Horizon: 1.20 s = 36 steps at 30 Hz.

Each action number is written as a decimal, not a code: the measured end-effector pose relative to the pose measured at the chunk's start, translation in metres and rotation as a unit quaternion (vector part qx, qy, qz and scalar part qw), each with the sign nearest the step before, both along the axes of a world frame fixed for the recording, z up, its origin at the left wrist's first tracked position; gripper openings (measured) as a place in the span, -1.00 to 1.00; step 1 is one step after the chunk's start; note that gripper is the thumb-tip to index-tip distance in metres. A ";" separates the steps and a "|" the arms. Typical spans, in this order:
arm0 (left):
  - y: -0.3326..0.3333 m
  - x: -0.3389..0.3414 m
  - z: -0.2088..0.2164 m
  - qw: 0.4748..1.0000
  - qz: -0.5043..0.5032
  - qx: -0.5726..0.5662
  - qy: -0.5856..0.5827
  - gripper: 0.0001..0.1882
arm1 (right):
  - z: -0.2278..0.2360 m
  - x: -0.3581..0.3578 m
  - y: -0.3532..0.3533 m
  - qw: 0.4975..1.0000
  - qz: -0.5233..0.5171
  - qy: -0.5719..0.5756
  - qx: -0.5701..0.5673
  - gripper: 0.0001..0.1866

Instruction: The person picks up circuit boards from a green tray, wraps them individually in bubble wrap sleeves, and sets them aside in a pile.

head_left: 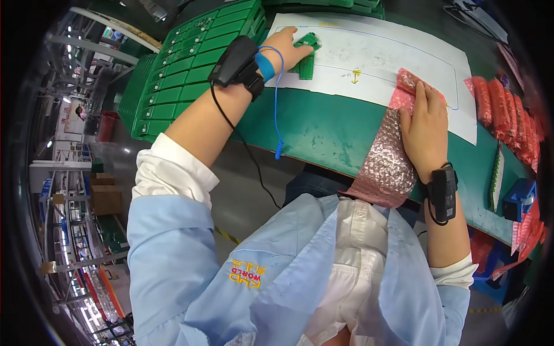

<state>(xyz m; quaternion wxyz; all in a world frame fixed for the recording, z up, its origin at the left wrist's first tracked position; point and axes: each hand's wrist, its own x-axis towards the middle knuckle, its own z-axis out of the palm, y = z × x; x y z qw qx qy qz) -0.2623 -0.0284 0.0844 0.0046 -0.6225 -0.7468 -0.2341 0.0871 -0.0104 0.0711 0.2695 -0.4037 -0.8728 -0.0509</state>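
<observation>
My left hand [283,49] is at the far left of a white sheet [369,43], its thumb and forefinger spread beside a few small green circuit boards [307,68]. The thumb reaches the boards' edge; I cannot tell whether it touches them. A blue strap with a coiled cord circles that wrist. Under my right hand [426,118] lies a strip of pink bubble wrap [386,153], its far end folded over or rolled. The right fingers are closed on that end, and the strip hangs over the near table edge toward my lap. Whatever the fold may contain is hidden.
The green table [300,127] carries the sheet. Green trays with compartments [202,57] stand at the left. Several pink wrapped bundles [499,106] lie in a row at the right, near a blue tape dispenser [519,199]. A black cable [251,153] hangs from my left wrist device.
</observation>
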 end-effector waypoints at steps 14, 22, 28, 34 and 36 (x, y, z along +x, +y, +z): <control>-0.019 0.070 0.009 0.975 0.061 -0.184 0.108 -0.51 | -0.012 0.017 0.003 1.000 -0.002 0.001 0.006 -0.42; -0.015 0.129 -0.014 0.954 -0.062 0.031 -0.290 -0.78 | -0.028 0.055 0.049 0.999 0.050 -0.015 -0.015 -0.54; 0.029 0.194 -0.035 0.851 -0.145 -0.020 -0.504 -0.80 | -0.027 0.067 0.060 0.986 0.078 0.081 -0.120 -0.60; 0.094 0.233 -0.056 0.843 -0.152 0.037 -0.515 -0.82 | -0.025 0.080 0.071 0.868 0.038 0.316 -0.381 -0.64; 0.102 0.257 -0.054 0.892 -0.148 0.042 -0.425 -0.78 | -0.033 0.102 0.085 0.858 0.045 0.339 -0.383 -0.64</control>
